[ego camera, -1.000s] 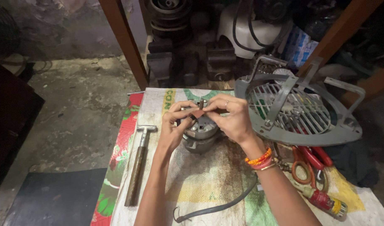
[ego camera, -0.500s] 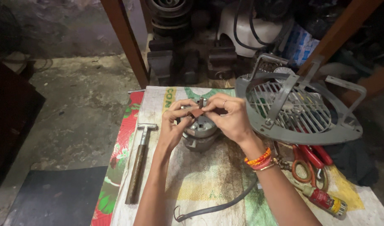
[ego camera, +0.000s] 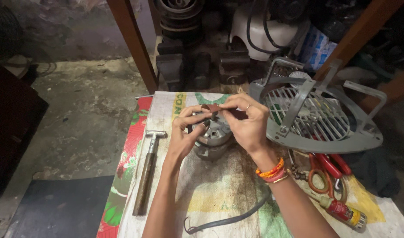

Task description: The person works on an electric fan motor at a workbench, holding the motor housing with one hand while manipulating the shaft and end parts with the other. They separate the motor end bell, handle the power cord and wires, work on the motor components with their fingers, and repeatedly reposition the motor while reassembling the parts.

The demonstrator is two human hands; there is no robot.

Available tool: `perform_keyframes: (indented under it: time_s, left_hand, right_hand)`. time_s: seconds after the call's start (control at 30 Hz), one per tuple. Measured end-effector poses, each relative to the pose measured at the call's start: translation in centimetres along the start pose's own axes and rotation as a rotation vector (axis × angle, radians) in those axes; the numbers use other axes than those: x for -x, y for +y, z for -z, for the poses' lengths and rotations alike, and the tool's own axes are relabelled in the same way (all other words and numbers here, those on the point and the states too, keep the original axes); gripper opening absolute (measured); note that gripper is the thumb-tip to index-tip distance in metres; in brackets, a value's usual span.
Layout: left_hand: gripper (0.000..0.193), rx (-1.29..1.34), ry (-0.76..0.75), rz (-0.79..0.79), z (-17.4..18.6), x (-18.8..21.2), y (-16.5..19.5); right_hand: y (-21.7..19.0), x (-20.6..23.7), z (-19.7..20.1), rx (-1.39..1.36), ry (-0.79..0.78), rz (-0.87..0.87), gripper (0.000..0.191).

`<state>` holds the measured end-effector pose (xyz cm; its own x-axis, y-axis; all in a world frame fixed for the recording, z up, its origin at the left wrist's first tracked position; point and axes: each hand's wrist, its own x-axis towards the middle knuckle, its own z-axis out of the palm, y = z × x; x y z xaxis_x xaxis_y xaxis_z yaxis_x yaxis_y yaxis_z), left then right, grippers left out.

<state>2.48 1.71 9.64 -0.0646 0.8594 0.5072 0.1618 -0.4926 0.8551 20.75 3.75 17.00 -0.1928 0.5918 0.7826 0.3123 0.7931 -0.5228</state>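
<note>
At tabletop [ego camera: 219, 194] centre, my left hand [ego camera: 184, 136] and right hand [ego camera: 246, 125] pinch fingers closed on the motor [ego camera: 214, 134]; hammer [ego camera: 148, 172] at 9 o'clock.

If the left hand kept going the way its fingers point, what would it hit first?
The left hand points right, at the motor. It would likely meet the motor's top, then the right hand, though depth is unclear.

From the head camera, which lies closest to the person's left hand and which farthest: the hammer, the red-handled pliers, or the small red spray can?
Measured from the left hand:
1. Hammer, nearest, lying just to its left on the table.
2. Red-handled pliers, across on the right, past the right wrist.
3. Small red spray can, farthest, at the table's near right corner.
</note>
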Motion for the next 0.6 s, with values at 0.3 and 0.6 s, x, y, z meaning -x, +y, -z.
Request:
perform_keyframes:
  time_s: [0.3, 0.6]
  left_hand:
    - [0.023, -0.017, 0.096, 0.014, -1.2, 0.1, 0.5]
    - [0.04, -0.14, 0.078, -0.25, -1.0, 0.0, 2.0]
  right_hand:
    - [-1.3, -1.8, 1.1, -0.558, -0.057, -0.459, 0.03]
    - [-3.2, -1.2, 0.6, -0.139, -0.145, -0.166, 0.039]
